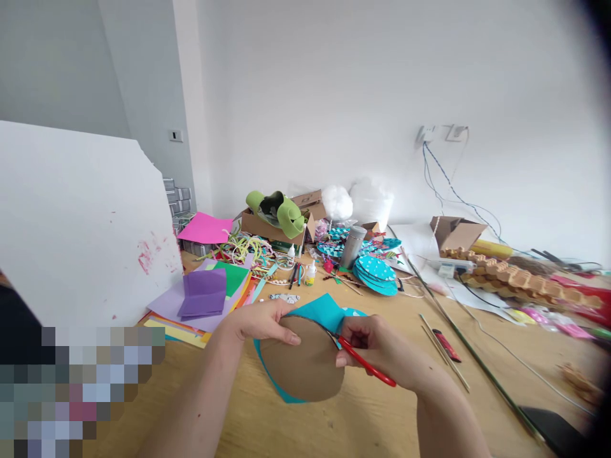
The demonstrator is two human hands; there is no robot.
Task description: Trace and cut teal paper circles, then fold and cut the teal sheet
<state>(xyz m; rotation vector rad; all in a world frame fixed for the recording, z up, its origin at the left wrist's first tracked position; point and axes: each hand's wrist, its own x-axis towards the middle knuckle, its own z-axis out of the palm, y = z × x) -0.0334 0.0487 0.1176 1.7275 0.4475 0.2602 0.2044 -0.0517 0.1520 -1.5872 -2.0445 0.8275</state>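
A round brown cardboard disc (301, 362) lies against a sheet of blue paper (319, 309), whose edges stick out at the top and lower left. My left hand (271, 322) grips both at the upper left, thumb on the cardboard and fingers behind, partly hidden. My right hand (371, 343) is closed on red-handled scissors (365, 361). Their blades meet the blue paper along the disc's upper right edge. Part of a blue piece with white spots (354, 312) shows behind my right hand.
Coloured paper sheets and folded purple paper (204, 294) lie left. Behind are glue bottles (310, 273), a metal bottle (354, 247) and stacked blue discs (375, 276). Thin sticks (445, 352), a red cutter (447, 345), a long green stick (470, 346) and egg cartons (520, 277) lie right.
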